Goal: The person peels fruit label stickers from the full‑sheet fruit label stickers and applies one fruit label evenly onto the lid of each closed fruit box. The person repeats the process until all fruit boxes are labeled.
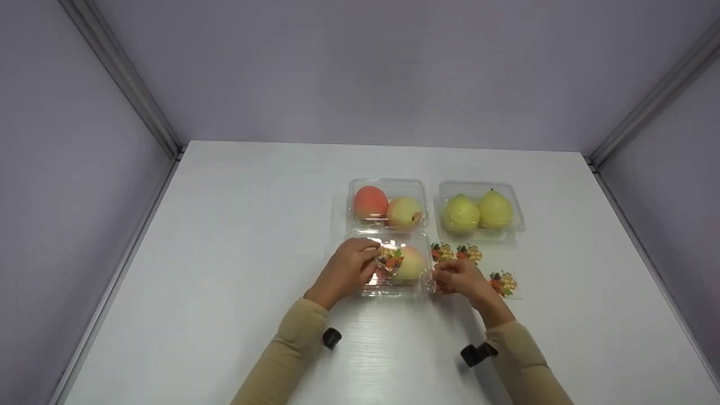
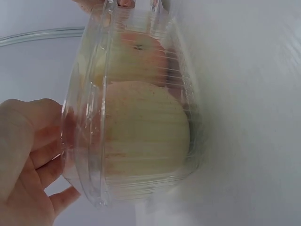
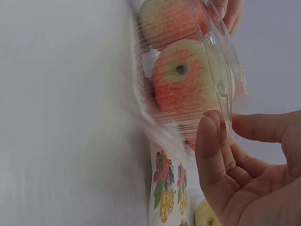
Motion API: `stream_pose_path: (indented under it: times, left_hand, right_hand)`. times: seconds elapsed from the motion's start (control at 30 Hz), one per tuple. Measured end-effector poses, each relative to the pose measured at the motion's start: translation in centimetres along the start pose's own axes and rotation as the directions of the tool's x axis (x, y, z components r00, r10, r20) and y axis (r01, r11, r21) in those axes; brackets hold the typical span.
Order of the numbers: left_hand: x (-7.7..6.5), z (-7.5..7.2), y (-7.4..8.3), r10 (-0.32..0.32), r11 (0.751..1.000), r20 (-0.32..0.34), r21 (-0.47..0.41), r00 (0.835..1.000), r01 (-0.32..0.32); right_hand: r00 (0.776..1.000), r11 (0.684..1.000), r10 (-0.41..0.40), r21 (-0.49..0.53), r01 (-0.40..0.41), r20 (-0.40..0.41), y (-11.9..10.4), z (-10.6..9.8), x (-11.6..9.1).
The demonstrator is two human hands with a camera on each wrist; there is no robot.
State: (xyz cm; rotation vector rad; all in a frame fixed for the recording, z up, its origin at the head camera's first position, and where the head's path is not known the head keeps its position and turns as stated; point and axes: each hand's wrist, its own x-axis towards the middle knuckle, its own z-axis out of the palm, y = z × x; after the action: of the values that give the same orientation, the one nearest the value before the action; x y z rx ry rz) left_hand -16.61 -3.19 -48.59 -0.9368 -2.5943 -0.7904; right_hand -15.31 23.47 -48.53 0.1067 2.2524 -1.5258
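A clear plastic fruit box stands closed before me, with round red-and-yellow fruits inside. On its lid lies a colourful fruit-picture sticker. My left hand rests on the left part of the lid beside the sticker, its fingers loosely bent against the plastic. At the right end of the box, my right hand pinches the rim between thumb and fingers. A sheet of similar stickers lies beside and partly beneath the right hand.
Behind the near box is another clear box holding a red fruit and a yellowish fruit. To its right, a third box contains two green pears. Pale walls enclose the white table.
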Motion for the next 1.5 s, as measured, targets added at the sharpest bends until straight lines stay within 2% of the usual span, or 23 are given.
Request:
stream_pose_path:
  times: [0.13, 0.33, 0.47, 0.63, 0.8, 0.93, 1.3, 1.4, 1.5]
  left_hand:
    - [-0.1, -0.1, -0.1, -0.035, 0.999, -0.025, 0.013, 0.999, 0.035]
    - [0.1, 0.0, 0.9, -0.074, 0.997, -0.018, 0.004, 0.997, 0.074]
    - [0.2, 0.3, 1.8, -0.022, 1.0, -0.002, -0.005, 1.0, 0.022]
    - [0.2, 1.2, 2.8, 0.065, 0.997, 0.068, 0.036, 0.996, -0.068]
    - [0.1, 1.8, 3.1, 0.081, 0.995, 0.121, 0.046, 0.989, -0.087]
    - [0.1, 1.9, 2.9, 0.056, 0.997, 0.13, 0.053, 0.99, -0.063]
    - [0.6, 0.9, 2.2, -0.071, 0.995, 0.158, 0.076, 0.985, 0.06]
    - [0.6, 0.9, 2.1, -0.074, 0.996, 0.151, 0.066, 0.986, 0.064]
    - [0.4, 1.1, 2.1, -0.036, 0.999, 0.125, 0.035, 0.992, 0.031]
  right_hand:
    - [1.0, 1.0, -0.005, 0.005, 0.005, 0.002, 0.1, 0.1, 0.0]
    - [1.0, 1.0, -0.016, -0.002, 0.016, 0.004, 0.2, 0.1, -0.1]
    - [1.0, 1.0, -0.029, 0.009, 0.029, 0.008, 0.2, 0.1, 0.0]
    - [1.0, 1.0, -0.019, 0.01, 0.019, 0.001, 0.2, 0.3, 0.1]
    - [1.0, 1.0, 0.001, 0.006, -0.001, -0.005, 0.4, 0.4, 0.3]
    - [1.0, 1.0, 0.005, 0.012, -0.004, -0.003, 0.5, 0.4, 0.4]
    - [1.0, 1.0, -0.023, -0.005, 0.023, 0.001, 0.1, 0.0, 0.4]
    - [1.0, 1.0, -0.013, 0.008, 0.013, -0.003, 0.1, 0.1, 0.4]
    - [1.0, 1.0, -0.013, 0.005, 0.013, -0.006, 0.2, 0.1, 0.4]
